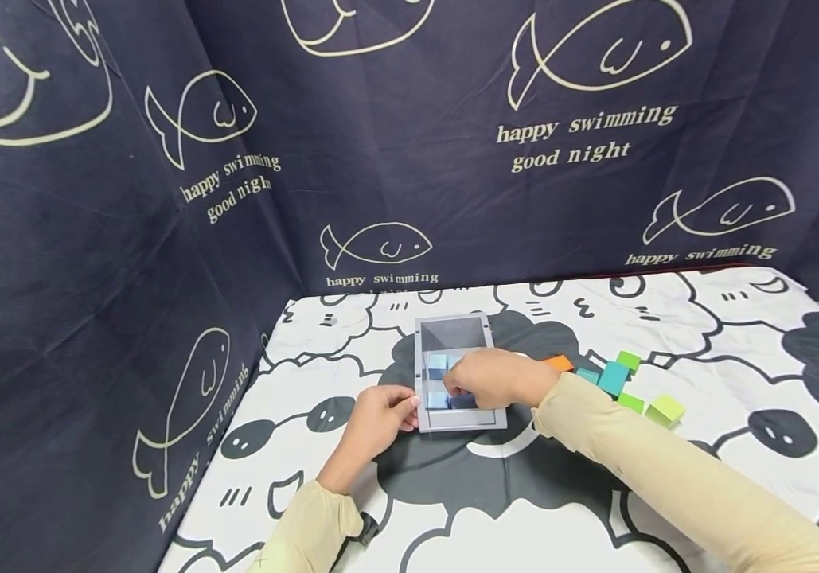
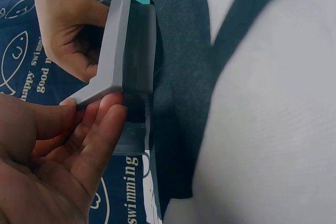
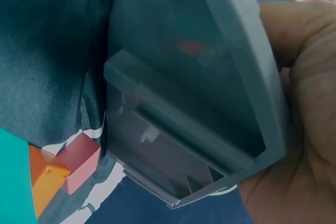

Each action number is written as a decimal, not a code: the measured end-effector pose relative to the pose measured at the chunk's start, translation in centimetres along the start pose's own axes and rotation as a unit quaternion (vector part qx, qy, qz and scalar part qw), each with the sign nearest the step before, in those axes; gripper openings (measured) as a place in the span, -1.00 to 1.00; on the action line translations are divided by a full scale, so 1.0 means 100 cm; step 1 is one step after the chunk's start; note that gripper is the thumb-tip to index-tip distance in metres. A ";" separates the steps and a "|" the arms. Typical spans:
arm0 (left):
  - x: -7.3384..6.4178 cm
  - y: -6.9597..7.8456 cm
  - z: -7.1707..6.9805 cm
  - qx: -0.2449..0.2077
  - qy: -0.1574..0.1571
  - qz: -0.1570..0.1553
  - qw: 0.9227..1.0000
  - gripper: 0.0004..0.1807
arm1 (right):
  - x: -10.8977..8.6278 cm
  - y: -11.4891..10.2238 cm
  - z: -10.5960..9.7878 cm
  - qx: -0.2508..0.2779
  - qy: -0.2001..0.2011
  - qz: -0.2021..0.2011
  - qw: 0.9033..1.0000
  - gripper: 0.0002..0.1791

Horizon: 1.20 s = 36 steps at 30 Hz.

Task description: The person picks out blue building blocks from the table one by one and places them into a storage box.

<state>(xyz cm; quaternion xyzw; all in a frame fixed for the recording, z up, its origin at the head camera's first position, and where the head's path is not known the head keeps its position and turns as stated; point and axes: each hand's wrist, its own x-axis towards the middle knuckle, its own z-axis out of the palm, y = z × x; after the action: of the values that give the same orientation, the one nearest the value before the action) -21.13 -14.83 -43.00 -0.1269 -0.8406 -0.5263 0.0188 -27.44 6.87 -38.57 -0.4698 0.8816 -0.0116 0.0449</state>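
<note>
A grey open-topped box (image 1: 452,422) stands on the cloth, and its translucent side wall shows in the right wrist view. Inside, blue blocks (image 1: 438,364) sit toward its left side. My left hand (image 1: 379,418) holds the box at its near left corner, thumb on the rim and fingers beneath it in the left wrist view. My right hand (image 1: 484,378) reaches over the right wall, fingers bent down into the box. Its fingertips are right at a dark blue block (image 1: 463,401); I cannot tell whether they pinch it. In the right wrist view the rim hides those fingertips.
Right of the box lie loose blocks: orange (image 1: 558,363), teal (image 1: 613,379), green (image 1: 629,361) and lime (image 1: 665,410). A pinkish block (image 3: 81,162) lies beside the orange one. The cartoon-print cloth (image 1: 538,525) covers the table; dark fabric (image 1: 395,143) hangs behind and at left.
</note>
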 end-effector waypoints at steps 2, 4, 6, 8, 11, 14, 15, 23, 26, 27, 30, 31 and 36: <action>0.000 0.000 0.000 -0.001 0.000 -0.001 1.000 -0.85 | 0.000 0.000 0.000 -0.003 -0.011 0.010 1.000 -0.66; 0.000 0.000 0.001 0.000 0.000 -0.003 1.000 -0.85 | 0.001 0.000 0.001 0.000 -0.018 0.019 1.000 -0.65; 0.000 0.000 0.001 0.000 -0.001 -0.004 1.000 -0.85 | 0.001 0.000 0.002 0.001 -0.020 0.023 1.000 -0.64; 0.000 0.000 0.001 0.000 -0.002 -0.004 1.000 -0.85 | 0.001 0.000 0.002 0.001 -0.020 0.023 1.000 -0.64; 0.000 0.001 0.000 0.000 -0.001 -0.002 1.000 -0.86 | 0.001 0.001 0.001 -0.001 -0.016 0.020 1.000 -0.64; 0.000 0.002 0.000 -0.002 0.000 -0.002 1.000 -0.86 | 0.001 0.001 0.001 -0.002 -0.014 0.018 1.000 -0.64; 0.001 0.002 0.000 -0.003 0.000 -0.002 1.000 -0.86 | 0.002 0.001 0.001 -0.002 -0.015 0.017 1.000 -0.65; 0.003 -0.001 0.000 -0.006 0.000 -0.003 1.000 -0.86 | 0.002 0.002 -0.001 0.006 -0.018 0.008 1.000 -0.67; 0.004 -0.003 0.001 -0.005 -0.003 0.002 1.000 -0.86 | -0.001 0.003 -0.001 0.018 0.004 -0.022 1.000 -0.73; 0.004 -0.004 0.001 -0.003 -0.003 0.003 1.000 -0.86 | -0.001 0.004 0.000 0.023 0.016 -0.037 0.999 -0.76; 0.003 -0.005 0.001 0.009 -0.004 0.011 1.000 -0.86 | -0.007 0.005 0.000 0.046 0.067 -0.081 0.993 -0.84; 0.003 -0.006 0.001 0.023 -0.002 0.017 1.000 -0.87 | -0.010 0.006 0.000 0.054 0.086 -0.091 0.991 -0.87; -0.003 -0.001 -0.003 0.195 0.037 0.074 0.977 -0.91 | -0.038 0.005 -0.002 0.087 0.179 -0.091 0.976 -0.95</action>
<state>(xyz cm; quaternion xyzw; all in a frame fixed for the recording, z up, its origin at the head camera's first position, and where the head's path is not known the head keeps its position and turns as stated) -20.87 -15.20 -42.97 -0.1632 -0.9141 -0.3536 0.1129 -25.79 10.34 -38.19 -0.5327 0.8245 -0.1760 -0.0739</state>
